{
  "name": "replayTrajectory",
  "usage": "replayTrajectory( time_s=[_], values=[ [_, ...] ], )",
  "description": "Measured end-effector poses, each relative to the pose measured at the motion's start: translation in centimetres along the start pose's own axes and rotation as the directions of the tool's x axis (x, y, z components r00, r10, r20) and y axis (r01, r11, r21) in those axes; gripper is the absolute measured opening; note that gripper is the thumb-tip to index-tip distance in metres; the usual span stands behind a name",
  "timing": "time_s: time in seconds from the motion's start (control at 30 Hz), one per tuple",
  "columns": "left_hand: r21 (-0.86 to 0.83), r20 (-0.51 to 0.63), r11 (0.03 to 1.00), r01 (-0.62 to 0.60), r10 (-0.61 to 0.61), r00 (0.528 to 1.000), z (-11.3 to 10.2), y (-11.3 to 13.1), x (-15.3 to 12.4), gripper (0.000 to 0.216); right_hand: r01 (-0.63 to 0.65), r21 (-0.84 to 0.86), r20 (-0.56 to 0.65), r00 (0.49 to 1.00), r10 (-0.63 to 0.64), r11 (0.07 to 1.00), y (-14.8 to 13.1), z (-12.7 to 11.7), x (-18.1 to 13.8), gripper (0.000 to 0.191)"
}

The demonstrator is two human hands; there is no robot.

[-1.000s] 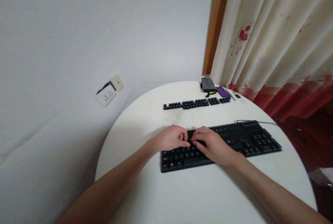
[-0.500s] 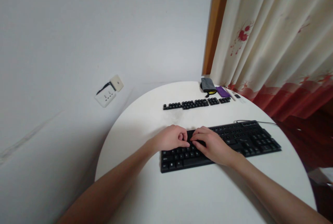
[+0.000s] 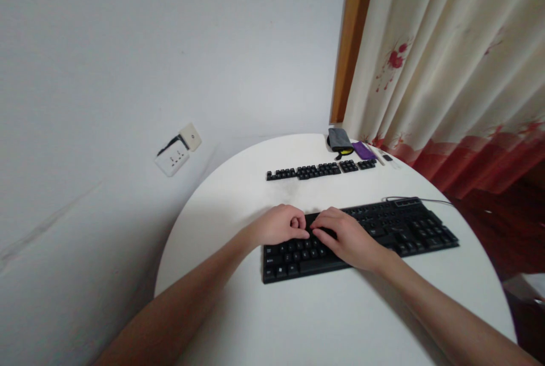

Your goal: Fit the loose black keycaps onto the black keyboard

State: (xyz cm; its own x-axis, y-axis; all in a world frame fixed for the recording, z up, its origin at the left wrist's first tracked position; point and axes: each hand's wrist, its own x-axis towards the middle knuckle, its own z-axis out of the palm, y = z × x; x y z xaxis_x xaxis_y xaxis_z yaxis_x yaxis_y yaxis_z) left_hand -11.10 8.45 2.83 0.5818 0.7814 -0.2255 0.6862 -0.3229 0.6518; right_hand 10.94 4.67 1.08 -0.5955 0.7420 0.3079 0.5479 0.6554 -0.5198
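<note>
A black keyboard (image 3: 317, 265) lies slightly slanted on the white table, with several keys off its upper part. Over its left half, my left hand (image 3: 279, 225) is closed, fingers curled and thumb pointing right. Just beside it, my right hand (image 3: 344, 235) bends over the keys with its thumb and fingertips drawn together. The two hands' fingertips almost meet above the keys. Whatever is between the fingers is hidden or too small to name. Behind the keyboard, loose black keycaps (image 3: 317, 171) stand in a long row of groups.
The round white table (image 3: 221, 201) borders a pale wall with a socket (image 3: 172, 160). At the back right are a grey pouch (image 3: 340, 139), a purple item (image 3: 363, 150) and small white and black items. A cable (image 3: 436, 201) leaves the keyboard; a curtain (image 3: 426, 71) hangs at right.
My right fingertips have shifted very slightly over the keys. Both hands otherwise stay in the same place, and the keyboard and keycap row look unchanged.
</note>
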Motion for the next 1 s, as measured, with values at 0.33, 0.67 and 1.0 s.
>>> replayTrajectory(
  time_s=[0.33, 0.67, 1.0],
  values=[
    [0.018, -0.015, 1.0, 0.014, -0.014, 1.0, 0.1, 0.3, -0.1, 0.02, -0.013, -0.003, 0.028, 1.0, 0.013, 1.0, -0.5, -0.3, 0.1, 0.017],
    [-0.107, -0.389, 0.992, -0.069, 0.022, 0.921, -1.3, -2.8, 2.2, 0.029, -0.117, 0.079, -0.138, 0.982, 0.128, 0.99, 0.5, 0.7, 0.6, 0.023],
    [-0.007, -0.514, 0.999, 0.037, -0.036, 0.857, -1.4, -7.4, 4.1, 0.024, -0.315, -0.365, -0.141, 0.949, 0.283, 0.876, 2.8, 1.8, 8.4, 0.044]
  ],
)
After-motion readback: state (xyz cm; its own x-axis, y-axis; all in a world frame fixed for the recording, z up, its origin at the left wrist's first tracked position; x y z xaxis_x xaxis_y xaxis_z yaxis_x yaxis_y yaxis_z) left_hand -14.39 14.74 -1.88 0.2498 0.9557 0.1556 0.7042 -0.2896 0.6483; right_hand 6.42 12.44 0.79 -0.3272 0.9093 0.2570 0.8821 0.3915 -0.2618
